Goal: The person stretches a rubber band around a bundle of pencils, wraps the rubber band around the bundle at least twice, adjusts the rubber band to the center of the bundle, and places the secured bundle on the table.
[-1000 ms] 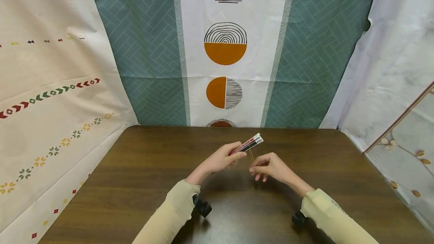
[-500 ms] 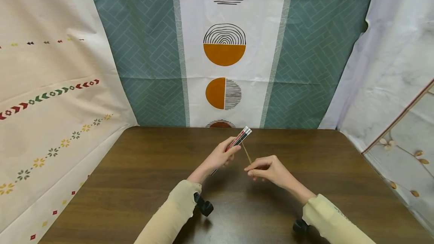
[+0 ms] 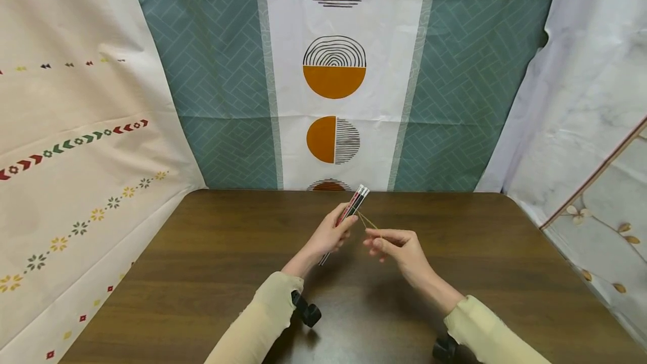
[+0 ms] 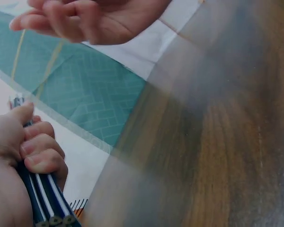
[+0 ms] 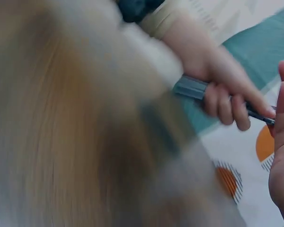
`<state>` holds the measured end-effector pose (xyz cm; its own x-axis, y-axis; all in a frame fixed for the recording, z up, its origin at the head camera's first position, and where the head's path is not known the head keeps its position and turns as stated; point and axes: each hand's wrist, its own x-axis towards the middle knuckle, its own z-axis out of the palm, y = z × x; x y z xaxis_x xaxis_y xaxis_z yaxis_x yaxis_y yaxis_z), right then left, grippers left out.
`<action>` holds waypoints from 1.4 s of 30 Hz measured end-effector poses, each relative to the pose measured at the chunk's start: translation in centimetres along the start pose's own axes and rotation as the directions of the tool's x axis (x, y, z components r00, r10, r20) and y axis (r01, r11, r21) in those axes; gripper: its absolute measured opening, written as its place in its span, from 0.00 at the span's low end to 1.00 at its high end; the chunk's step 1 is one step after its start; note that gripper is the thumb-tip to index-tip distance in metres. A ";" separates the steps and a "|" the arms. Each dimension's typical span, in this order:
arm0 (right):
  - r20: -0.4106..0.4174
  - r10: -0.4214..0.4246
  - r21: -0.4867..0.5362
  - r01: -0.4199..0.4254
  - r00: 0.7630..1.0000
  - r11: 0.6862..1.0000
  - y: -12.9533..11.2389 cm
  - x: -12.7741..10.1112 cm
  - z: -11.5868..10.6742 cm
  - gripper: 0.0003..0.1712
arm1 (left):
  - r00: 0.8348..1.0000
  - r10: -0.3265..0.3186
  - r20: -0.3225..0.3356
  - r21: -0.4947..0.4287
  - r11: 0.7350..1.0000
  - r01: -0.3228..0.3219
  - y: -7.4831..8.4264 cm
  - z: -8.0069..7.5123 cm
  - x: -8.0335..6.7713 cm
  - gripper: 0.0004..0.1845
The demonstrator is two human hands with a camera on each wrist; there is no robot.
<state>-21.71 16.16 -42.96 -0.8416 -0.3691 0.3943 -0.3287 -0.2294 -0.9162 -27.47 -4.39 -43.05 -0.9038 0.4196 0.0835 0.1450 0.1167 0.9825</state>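
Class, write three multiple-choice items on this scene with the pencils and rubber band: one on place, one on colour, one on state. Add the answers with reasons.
1. Where is the pencil bundle?
A. flat on the table
B. in the left hand, above the table
C. in the right hand

2. What colour are the sleeves?
A. cream
B. blue
C. black

3. What state is the rubber band in?
A. lying loose on the table
B. stretched from the pencils to the right hand
C. snapped in two

Answers:
1 B: the left hand grips the bundle, tilted up over the table.
2 A: both sleeves are cream.
3 B: the band runs taut from the bundle to the pinching fingers of the right hand.
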 end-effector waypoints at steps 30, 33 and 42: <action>-0.311 0.018 -0.074 -0.043 0.950 0.996 -2.2 1.3 1.2 0.36 | 0.947 0.293 0.132 0.434 0.842 -0.321 1.0 -0.4 -2.0 0.22; -0.265 -0.031 -0.207 -0.026 0.964 0.978 -2.2 1.3 1.0 0.38 | 0.947 0.273 0.169 0.465 0.825 -0.321 1.0 -0.7 -2.1 0.21; -0.229 -0.082 -0.402 -0.018 0.970 0.915 -2.0 1.4 0.5 0.38 | 0.939 0.248 0.239 0.618 0.707 -0.344 1.5 -1.3 -2.3 0.21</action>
<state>-21.99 15.67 -40.55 -0.8878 -0.1328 0.4408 -0.4580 0.1592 -0.8746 -25.72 -6.29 -41.55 -0.7163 0.6379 0.2829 0.6624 0.4943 0.5629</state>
